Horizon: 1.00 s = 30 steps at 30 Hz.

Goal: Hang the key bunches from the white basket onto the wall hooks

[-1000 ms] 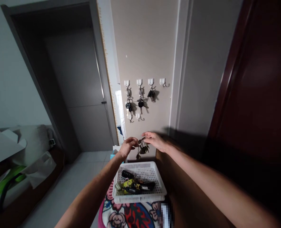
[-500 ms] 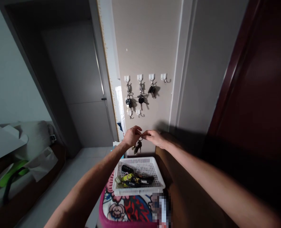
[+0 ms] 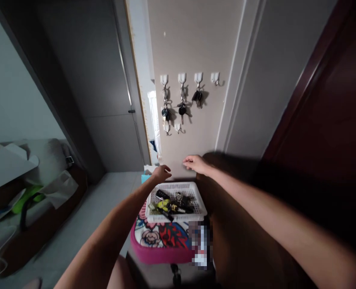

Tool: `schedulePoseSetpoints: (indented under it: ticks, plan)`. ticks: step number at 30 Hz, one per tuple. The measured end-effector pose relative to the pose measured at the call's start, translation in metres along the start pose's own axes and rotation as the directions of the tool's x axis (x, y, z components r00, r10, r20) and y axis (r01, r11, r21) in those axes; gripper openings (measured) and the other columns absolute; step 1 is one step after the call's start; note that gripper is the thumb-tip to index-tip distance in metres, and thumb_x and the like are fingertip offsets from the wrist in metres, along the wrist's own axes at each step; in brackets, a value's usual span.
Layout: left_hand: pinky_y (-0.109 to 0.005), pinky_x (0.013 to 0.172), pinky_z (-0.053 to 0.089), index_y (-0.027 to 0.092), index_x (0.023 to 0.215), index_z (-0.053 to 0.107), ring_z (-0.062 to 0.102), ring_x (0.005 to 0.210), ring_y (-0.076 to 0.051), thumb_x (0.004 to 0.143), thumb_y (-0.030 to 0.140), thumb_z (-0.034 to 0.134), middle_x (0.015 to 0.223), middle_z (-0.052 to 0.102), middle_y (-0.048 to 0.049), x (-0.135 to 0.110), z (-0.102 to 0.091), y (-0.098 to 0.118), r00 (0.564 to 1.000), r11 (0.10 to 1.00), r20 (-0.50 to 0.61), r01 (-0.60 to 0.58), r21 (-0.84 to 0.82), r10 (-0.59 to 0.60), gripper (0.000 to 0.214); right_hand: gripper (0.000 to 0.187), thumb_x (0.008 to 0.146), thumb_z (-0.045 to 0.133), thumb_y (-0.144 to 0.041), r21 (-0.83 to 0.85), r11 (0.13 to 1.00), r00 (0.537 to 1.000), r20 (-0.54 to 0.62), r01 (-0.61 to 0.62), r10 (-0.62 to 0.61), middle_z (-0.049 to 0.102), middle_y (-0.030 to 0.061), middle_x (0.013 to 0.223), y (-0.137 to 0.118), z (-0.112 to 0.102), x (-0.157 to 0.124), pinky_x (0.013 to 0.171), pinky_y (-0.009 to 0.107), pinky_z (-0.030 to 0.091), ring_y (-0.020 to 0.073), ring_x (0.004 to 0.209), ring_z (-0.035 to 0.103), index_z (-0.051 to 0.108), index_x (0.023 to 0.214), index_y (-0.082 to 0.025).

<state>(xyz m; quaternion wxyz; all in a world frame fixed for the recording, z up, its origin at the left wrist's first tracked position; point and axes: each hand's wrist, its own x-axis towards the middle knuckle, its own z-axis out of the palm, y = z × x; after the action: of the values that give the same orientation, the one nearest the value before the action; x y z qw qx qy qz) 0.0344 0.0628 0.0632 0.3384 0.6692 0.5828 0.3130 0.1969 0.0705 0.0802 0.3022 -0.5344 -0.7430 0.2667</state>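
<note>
My left hand (image 3: pixel 162 173) hovers just over the back left edge of a white plastic basket (image 3: pixel 150 218); its fingers are apart and nothing shows in them. My right hand (image 3: pixel 196 163) is higher and to the right, in front of the wall, fingertips drawn together; whether something small is between them is hidden. In the basket lie a bunch of keys (image 3: pixel 184 199) with a metal ring, a black remote-like piece (image 3: pixel 162 195), a yellow-green key fob (image 3: pixel 164 204) and dark straps. One black tag (image 3: pixel 167 216) leans over the front rim.
White hooks line the wall; three upper ones carry key bunches (image 3: pixel 165 114), (image 3: pixel 182 108), (image 3: pixel 197 96). The rightmost hook (image 3: pixel 215 78) and two lower hooks (image 3: pixel 177 128) are bare. The basket rests on a flowered pink-edged case (image 3: pixel 162 256). A grey door (image 3: pixel 100 96) stands left.
The key bunch hanging between my hands is gone from them, and keys now lie in the basket. My hands have moved apart, the left one lower. The view has tilted down.
</note>
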Motion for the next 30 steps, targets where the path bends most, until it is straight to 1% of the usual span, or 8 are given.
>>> schedulePoseSetpoints:
  ticks: [3, 6, 11, 16, 19, 22, 25, 30]
  plan:
    - [-0.017, 0.044, 0.031, 0.015, 0.057, 0.055, 0.041, 0.041, -0.006, 0.045, 0.007, 0.054, 0.043, 0.050, 0.0045, -0.021, 0.016, -0.038, 0.992, 0.998, 0.116, 0.051, 0.047, -0.056, 0.015, 0.019, 0.060, 0.047, -0.024, -0.060, 0.998, 0.984, 0.176, -0.015, 0.025, 0.054, 0.0009, 0.062, 0.005, 0.008, -0.003, 0.045, 0.018, 0.033, 0.0078, 0.050, 0.047, 0.055, 0.074, -0.014]
    - [-0.017, 0.044, 0.032, 0.018, 0.054, 0.057, 0.042, 0.042, -0.007, 0.042, 0.006, 0.054, 0.043, 0.051, 0.0046, -0.039, 0.028, -0.054, 0.977, 0.994, 0.212, 0.007, 0.111, -0.031, 0.017, 0.018, 0.057, 0.050, -0.021, -0.176, 0.984, 0.933, 0.359, 0.036, 0.030, 0.053, -0.0009, 0.055, 0.005, 0.017, -0.008, 0.045, 0.018, 0.033, 0.0080, 0.047, 0.046, 0.057, 0.072, -0.015]
    - [-0.020, 0.056, 0.035, 0.021, 0.061, 0.060, 0.049, 0.054, -0.011, 0.050, 0.008, 0.050, 0.054, 0.054, 0.0011, -0.047, 0.041, -0.049, 0.977, 0.934, 0.176, -0.172, 0.314, 0.121, 0.020, 0.019, 0.053, 0.051, -0.017, -0.388, 0.901, 0.878, 0.479, 0.194, 0.017, 0.054, -0.0011, 0.058, 0.005, 0.030, -0.019, 0.045, 0.018, 0.031, 0.0091, 0.051, 0.045, 0.060, 0.070, -0.017]
    - [-0.029, 0.072, 0.033, 0.023, 0.067, 0.059, 0.050, 0.075, -0.018, 0.055, 0.012, 0.049, 0.073, 0.057, -0.0033, -0.043, 0.050, -0.038, 0.940, 0.806, 0.293, -0.307, 0.506, 0.174, 0.019, 0.023, 0.053, 0.049, -0.015, -0.517, 0.788, 0.787, 0.613, 0.334, 0.069, 0.056, -0.0012, 0.058, 0.007, 0.040, -0.028, 0.044, 0.018, 0.029, 0.0086, 0.049, 0.043, 0.061, 0.072, -0.016]
    - [-0.033, 0.073, 0.033, 0.022, 0.077, 0.056, 0.050, 0.079, -0.019, 0.060, 0.016, 0.045, 0.081, 0.056, -0.0049, -0.041, 0.054, -0.035, 0.933, 0.707, 0.340, -0.319, 0.631, 0.118, 0.021, 0.027, 0.052, 0.048, -0.017, -0.542, 0.749, 0.758, 0.647, 0.380, 0.083, 0.057, -0.0004, 0.063, 0.009, 0.041, -0.028, 0.044, 0.017, 0.029, 0.0090, 0.051, 0.045, 0.060, 0.076, -0.016]
    - [-0.034, 0.073, 0.034, 0.022, 0.088, 0.050, 0.049, 0.083, -0.019, 0.063, 0.018, 0.041, 0.087, 0.055, -0.0050, -0.038, 0.058, -0.036, 0.946, 0.618, 0.320, -0.287, 0.732, 0.060, 0.027, 0.028, 0.052, 0.047, -0.018, -0.575, 0.710, 0.763, 0.641, 0.406, 0.082, 0.058, 0.0004, 0.067, 0.012, 0.040, -0.025, 0.044, 0.017, 0.029, 0.0100, 0.055, 0.046, 0.060, 0.076, -0.017]
    - [-0.035, 0.073, 0.035, 0.021, 0.091, 0.048, 0.049, 0.083, -0.019, 0.066, 0.017, 0.038, 0.088, 0.055, -0.0057, -0.035, 0.064, -0.038, 0.952, 0.607, 0.301, -0.268, 0.748, 0.050, 0.028, 0.028, 0.053, 0.046, -0.019, -0.598, 0.687, 0.768, 0.634, 0.413, 0.090, 0.058, 0.0009, 0.067, 0.013, 0.038, -0.025, 0.042, 0.018, 0.028, 0.0103, 0.054, 0.047, 0.060, 0.076, -0.017]
    - [-0.036, 0.072, 0.034, 0.014, 0.075, 0.055, 0.050, 0.080, -0.021, 0.065, 0.017, 0.039, 0.082, 0.056, -0.0099, -0.032, 0.070, -0.040, 0.958, 0.608, 0.284, -0.252, 0.753, 0.046, 0.020, 0.027, 0.054, 0.045, -0.019, -0.586, 0.691, 0.780, 0.624, 0.424, 0.051, 0.058, 0.0017, 0.065, 0.012, 0.037, -0.026, 0.041, 0.018, 0.027, 0.0109, 0.055, 0.047, 0.059, 0.076, -0.017]
